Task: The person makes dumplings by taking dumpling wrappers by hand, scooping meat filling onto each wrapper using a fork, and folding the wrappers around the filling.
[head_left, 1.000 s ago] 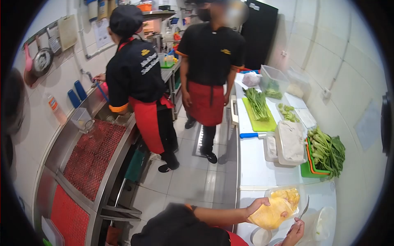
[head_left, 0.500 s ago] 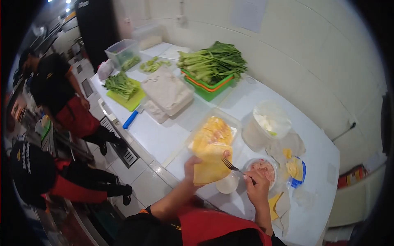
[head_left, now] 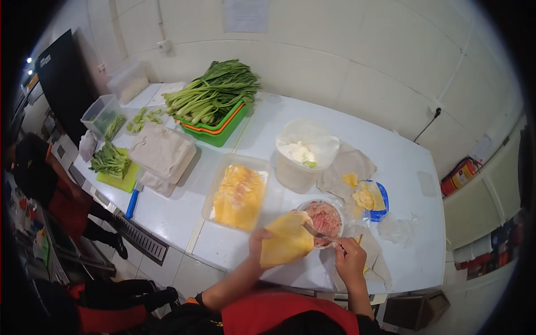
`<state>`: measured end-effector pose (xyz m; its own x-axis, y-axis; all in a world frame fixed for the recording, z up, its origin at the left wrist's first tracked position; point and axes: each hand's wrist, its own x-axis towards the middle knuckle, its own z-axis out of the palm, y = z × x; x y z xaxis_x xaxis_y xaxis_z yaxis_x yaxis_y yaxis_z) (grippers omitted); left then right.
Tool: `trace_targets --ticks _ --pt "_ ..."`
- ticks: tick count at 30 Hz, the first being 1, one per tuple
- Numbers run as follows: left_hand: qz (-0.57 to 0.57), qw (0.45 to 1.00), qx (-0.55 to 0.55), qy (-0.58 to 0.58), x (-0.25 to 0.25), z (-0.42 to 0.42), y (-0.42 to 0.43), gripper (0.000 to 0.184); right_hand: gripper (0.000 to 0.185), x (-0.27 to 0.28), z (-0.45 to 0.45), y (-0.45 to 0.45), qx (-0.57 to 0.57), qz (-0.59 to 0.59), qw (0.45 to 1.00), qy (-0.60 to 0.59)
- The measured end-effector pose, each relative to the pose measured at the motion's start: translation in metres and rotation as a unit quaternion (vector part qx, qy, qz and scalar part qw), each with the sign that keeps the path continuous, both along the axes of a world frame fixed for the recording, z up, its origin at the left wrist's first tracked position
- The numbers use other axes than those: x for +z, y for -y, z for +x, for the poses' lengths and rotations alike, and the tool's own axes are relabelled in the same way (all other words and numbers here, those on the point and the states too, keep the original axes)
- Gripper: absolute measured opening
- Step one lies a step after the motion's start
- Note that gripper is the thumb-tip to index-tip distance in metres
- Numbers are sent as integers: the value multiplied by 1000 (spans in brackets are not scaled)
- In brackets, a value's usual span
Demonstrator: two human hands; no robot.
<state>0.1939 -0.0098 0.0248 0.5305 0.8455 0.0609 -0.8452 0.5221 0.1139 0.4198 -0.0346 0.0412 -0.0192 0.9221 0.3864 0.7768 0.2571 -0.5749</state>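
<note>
My left hand (head_left: 258,245) is closed on the left edge of a thin yellow wonton wrapper (head_left: 286,243), held up at a tilt. A fork (head_left: 317,231) is gripped in my right hand (head_left: 350,255), its tines at the wrapper's upper right edge. Just behind sits a white bowl (head_left: 343,215) of pinkish minced meat (head_left: 325,219), its near left rim partly covered by the wrapper. I cannot make out whether the tines carry any meat. Farther left, a clear plastic tub (head_left: 267,178) contains folded yellow pieces (head_left: 237,195).
Behind the bowl stands a white bucket (head_left: 296,176). A blue-edged pack (head_left: 382,201) lies right of it. Toward the back left are a green basket (head_left: 220,137) of leafy greens, a cloth-covered container (head_left: 162,151) and a blue-handled knife (head_left: 133,202). Co-workers (head_left: 50,178) are at left.
My view has swung right. The wrapper and fork have come nearer the meat bowl, and the tines have shifted from the wrapper's upper face to its right edge. The white cup is now hidden.
</note>
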Motion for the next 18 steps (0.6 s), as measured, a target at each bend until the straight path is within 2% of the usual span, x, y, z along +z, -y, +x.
trace_targets --ticks 5,8,11,14,17,18 --pt "-45 996 -75 18 -24 12 -7 73 7 -6 21 12 -77 -37 996 -5" --pt "-34 997 -65 19 -21 12 -7 72 7 -18 31 11 -97 -21 995 -7" --pt "-30 999 -32 -14 -16 10 -8 75 10 -17 28 7 -109 -100 988 -42" --pt "-9 1000 -12 -2 -5 6 -6 76 15 -13 22 -4 -44 -98 994 -10" --pt "-13 1000 -19 -5 1 -2 -3 77 20 -9 16 -15 -7 -195 969 154" --pt "-6 1000 -10 -16 1 -4 -2 74 21 -11 14 -17 1 -193 969 156"
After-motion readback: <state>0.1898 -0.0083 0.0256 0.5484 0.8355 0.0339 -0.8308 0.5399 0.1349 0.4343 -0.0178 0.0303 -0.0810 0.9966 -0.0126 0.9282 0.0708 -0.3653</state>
